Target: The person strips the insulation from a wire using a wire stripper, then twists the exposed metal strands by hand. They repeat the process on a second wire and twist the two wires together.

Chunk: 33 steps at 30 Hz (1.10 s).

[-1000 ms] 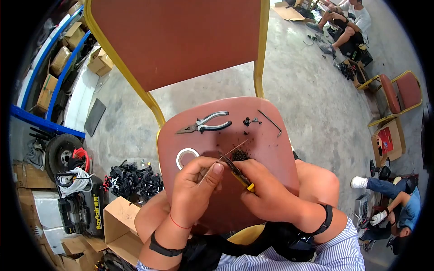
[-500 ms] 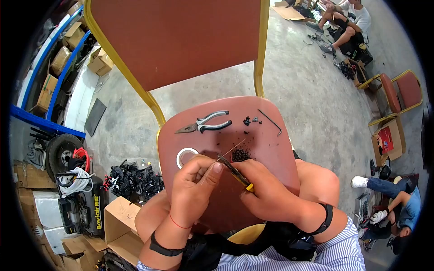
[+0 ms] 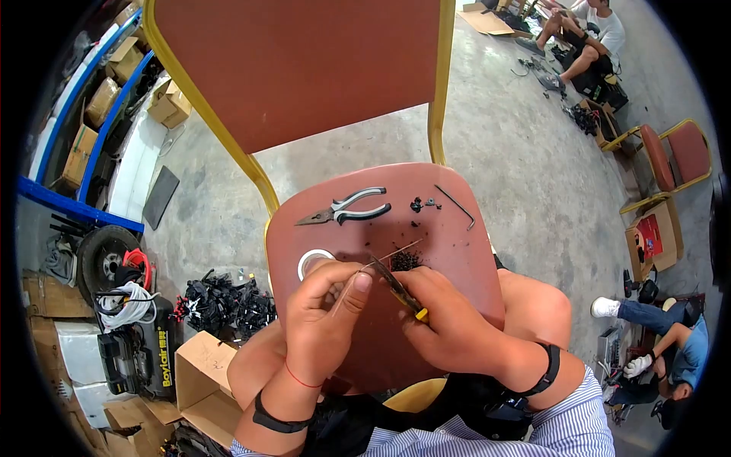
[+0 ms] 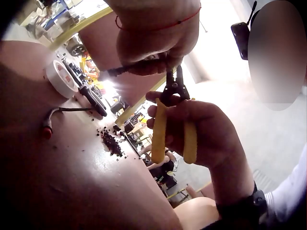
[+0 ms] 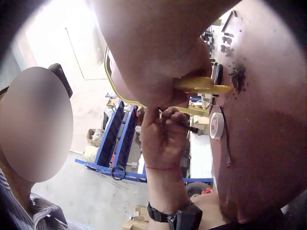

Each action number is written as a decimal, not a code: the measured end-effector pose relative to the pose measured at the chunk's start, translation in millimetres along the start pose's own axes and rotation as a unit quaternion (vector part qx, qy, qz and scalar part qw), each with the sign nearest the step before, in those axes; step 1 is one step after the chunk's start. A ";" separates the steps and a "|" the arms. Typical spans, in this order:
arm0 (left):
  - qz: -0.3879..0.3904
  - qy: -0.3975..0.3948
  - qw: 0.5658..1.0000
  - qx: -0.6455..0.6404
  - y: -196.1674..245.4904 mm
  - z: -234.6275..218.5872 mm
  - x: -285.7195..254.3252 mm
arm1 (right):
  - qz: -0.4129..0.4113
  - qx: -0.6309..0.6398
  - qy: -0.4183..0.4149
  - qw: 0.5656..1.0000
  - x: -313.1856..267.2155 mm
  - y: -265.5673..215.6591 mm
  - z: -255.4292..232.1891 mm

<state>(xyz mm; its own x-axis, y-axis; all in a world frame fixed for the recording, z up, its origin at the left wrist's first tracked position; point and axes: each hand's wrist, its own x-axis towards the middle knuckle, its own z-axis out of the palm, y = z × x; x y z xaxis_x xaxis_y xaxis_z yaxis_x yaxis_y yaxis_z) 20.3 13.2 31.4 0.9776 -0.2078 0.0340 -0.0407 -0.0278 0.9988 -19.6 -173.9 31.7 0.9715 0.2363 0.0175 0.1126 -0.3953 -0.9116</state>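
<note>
My left hand pinches a thin wire between thumb and forefinger above the chair seat. My right hand grips wire strippers with yellow handles; their dark notched jaws meet the wire right at the left fingertips. One end of the wire sticks out past the jaws toward the seat's far right. In the left wrist view, a dark cable end pokes out beside the left fingers. Another dark stretch of cable with a red tip shows over the seat.
On the red seat are grey-handled pliers, a white tape roll, a hex key, small black parts and a pile of black bits. The chair's backrest rises behind. An open carton stands at the left.
The wire's free end swings slightly and now points a little lower to the right. The strippers tilt a little, and the left hand shifts slightly left. Both hands keep their hold.
</note>
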 end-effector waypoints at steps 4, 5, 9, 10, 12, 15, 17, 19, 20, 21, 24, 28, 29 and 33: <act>-0.002 0.012 1.000 0.006 -0.6 -0.6 -0.1 | 0.004 0.008 0.005 1.000 0.5 -1.3 1.0; -0.003 0.015 1.000 0.007 0.4 -0.4 -0.3 | 0.005 0.009 0.007 1.000 0.5 -1.7 1.1; 0.016 0.014 1.000 0.015 -0.6 -1.6 0.5 | 0.008 0.019 0.003 1.000 1.7 -2.4 0.3; 0.024 0.013 0.999 0.019 -0.9 -1.7 1.0 | 0.007 0.018 0.005 1.000 1.7 -1.8 0.5; 0.041 0.011 0.999 0.028 -1.7 -1.8 1.6 | 0.010 0.020 0.006 1.000 1.7 -1.6 0.8; 0.029 0.012 0.999 0.006 -3.4 -1.7 0.8 | 0.019 0.026 0.004 0.999 1.8 -2.9 -0.3; 0.033 0.013 0.999 0.008 -1.6 -1.1 0.4 | 0.022 0.025 0.001 0.999 1.5 -3.7 -1.2; 0.023 0.015 1.000 0.003 -1.3 -1.0 0.2 | 0.022 0.030 -0.001 0.999 1.3 -3.6 -1.5; 0.012 0.016 1.000 -0.002 -1.9 -1.4 -0.4 | 0.022 0.032 -0.001 0.999 1.1 -3.6 -1.6; 0.001 0.017 1.000 -0.007 -2.2 -1.7 -0.7 | 0.023 0.031 -0.002 0.999 0.9 -3.6 -1.6; 0.033 0.007 0.999 0.019 -1.8 -1.9 0.3 | 0.028 0.033 -0.003 0.999 0.3 -3.2 -1.8; 0.042 -0.011 0.999 0.019 -5.2 -1.3 0.0 | 0.028 0.048 -0.004 0.998 1.0 -0.1 -2.7; 0.039 -0.014 0.999 0.004 -3.9 1.2 -0.3 | 0.027 0.052 -0.005 0.998 1.3 0.4 -3.0; 0.023 -0.049 0.998 0.029 5.4 0.6 0.0 | 0.034 0.077 0.004 0.996 1.2 0.5 -2.4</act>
<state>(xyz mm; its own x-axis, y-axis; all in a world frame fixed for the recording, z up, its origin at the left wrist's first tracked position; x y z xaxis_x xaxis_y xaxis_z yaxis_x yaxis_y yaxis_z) 20.0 12.4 36.8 0.9494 -0.3053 0.0734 -0.0997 -0.0714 0.9924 -17.8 -176.0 32.2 0.9775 0.2064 -0.0442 0.0135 -0.2701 -0.9627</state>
